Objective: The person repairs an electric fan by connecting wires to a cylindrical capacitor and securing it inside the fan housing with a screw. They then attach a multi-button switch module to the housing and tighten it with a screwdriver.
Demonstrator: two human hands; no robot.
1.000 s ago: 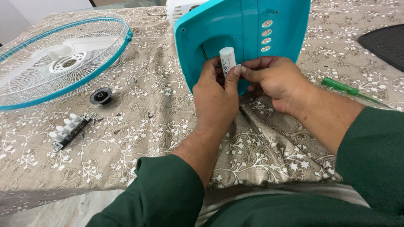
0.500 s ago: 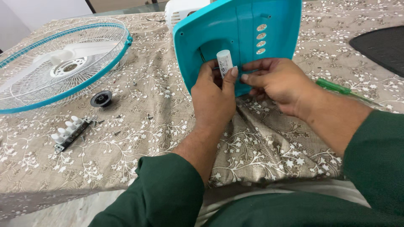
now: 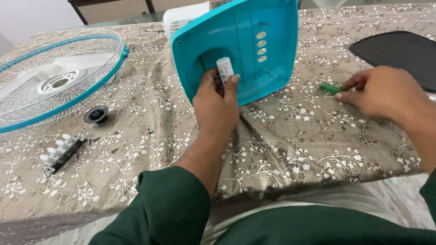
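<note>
My left hand [image 3: 216,104] pinches a small white cylinder [image 3: 224,70] between thumb and fingers, holding it against the underside of a teal fan base [image 3: 254,41] that stands tilted on the table. My right hand [image 3: 383,93] is off to the right on the patterned cloth, its fingers closed on the handle of a green screwdriver [image 3: 330,88] that lies there. The white motor housing [image 3: 184,18] shows behind the base.
A teal-rimmed wire fan guard [image 3: 59,81] lies at the left. Next to it are a black round cap [image 3: 96,114] and a strip of white push-button switches [image 3: 60,152]. Small screws are scattered on the cloth. A black mat [image 3: 402,50] lies at the far right.
My right hand has left the white cylinder and moved right to the green screwdriver. My left hand still holds the cylinder at the base.
</note>
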